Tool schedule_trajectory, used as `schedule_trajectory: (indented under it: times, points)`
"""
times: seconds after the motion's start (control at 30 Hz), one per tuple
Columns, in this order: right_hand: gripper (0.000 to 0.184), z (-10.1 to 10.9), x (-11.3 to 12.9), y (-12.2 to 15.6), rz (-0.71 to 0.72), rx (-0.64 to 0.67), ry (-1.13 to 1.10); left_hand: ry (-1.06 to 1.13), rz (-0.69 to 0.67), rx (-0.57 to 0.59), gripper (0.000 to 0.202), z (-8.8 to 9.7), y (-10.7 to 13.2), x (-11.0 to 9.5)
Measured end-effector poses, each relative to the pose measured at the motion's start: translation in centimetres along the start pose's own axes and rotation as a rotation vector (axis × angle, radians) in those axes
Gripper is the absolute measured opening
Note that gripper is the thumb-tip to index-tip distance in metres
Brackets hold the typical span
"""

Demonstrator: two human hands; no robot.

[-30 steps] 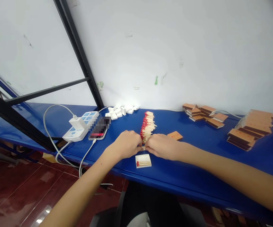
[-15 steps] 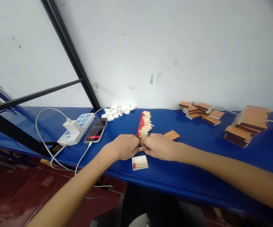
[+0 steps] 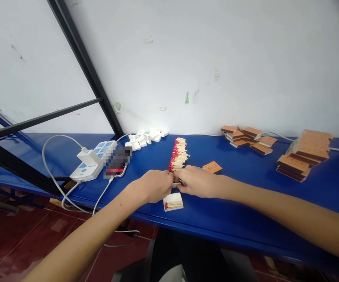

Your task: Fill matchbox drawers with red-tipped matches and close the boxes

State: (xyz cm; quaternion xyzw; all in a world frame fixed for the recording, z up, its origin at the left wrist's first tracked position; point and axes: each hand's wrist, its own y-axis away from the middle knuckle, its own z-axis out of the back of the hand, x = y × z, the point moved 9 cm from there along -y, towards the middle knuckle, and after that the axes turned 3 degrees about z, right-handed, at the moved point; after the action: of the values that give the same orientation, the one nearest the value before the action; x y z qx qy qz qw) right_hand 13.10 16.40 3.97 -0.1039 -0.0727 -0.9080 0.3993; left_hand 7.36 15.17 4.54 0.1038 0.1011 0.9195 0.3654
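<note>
My left hand (image 3: 158,185) and my right hand (image 3: 197,181) meet at the near end of a long row of red-headed matches (image 3: 178,154). Fingers of both hands are closed around a few matchsticks (image 3: 175,184), whose pale wood shows between them; the fingertips are partly hidden. Just below my hands lies a white matchbox tray (image 3: 177,197) with several matches along its near side, red heads to the left. Beyond my right hand rests an orange matchbox cover (image 3: 212,167), flat on the blue table.
White trays (image 3: 145,139) are heaped at the back left, near a phone (image 3: 119,162) and a power strip (image 3: 91,160) with cables. Orange matchboxes (image 3: 247,139) lie at the back; a larger stack (image 3: 306,154) stands at the right. A black metal frame (image 3: 84,58) rises at left.
Both hands stay at the near end of the match row, with small finger movements and my left hand slightly lower. The view has shifted a little; the tray and matchboxes have stayed put.
</note>
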Motion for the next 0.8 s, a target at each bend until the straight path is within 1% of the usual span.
schedule_trajectory:
  times: [0.1, 0.23, 0.3, 0.5, 0.6, 0.7, 0.8]
  points:
    - [0.008, 0.03, 0.17, -0.06, 0.030, -0.004, -0.051, -0.028, -0.002, 0.003, 0.024, -0.20, -0.08, 0.00]
    - [0.007, -0.25, 0.10, -0.32, 0.070, 0.008, -0.169, 0.015, 0.006, 0.003, 0.022, -0.23, -0.05, 0.20]
    - [0.007, -0.27, -0.03, -0.43, 0.073, -0.001, -0.194, 0.031, 0.012, -0.005, 0.020, -0.11, -0.03, 0.31]
    - [0.009, -0.31, -0.13, -0.28, 0.050, 0.009, -0.156, 0.005, -0.015, 0.005, 0.024, -0.07, -0.08, 0.08]
    - [0.008, 0.01, -0.03, -0.06, 0.039, 0.007, -0.116, -0.021, -0.039, -0.013, 0.024, 0.13, -0.02, -0.31]
    - [0.005, 0.25, 0.13, 0.10, 0.035, 0.006, -0.109, -0.037, -0.036, -0.025, 0.023, 0.08, 0.09, -0.55]
    - [0.005, 0.28, 0.36, 0.11, 0.051, 0.006, -0.112, -0.030, -0.029, -0.035, 0.023, -0.17, 0.21, -0.56]
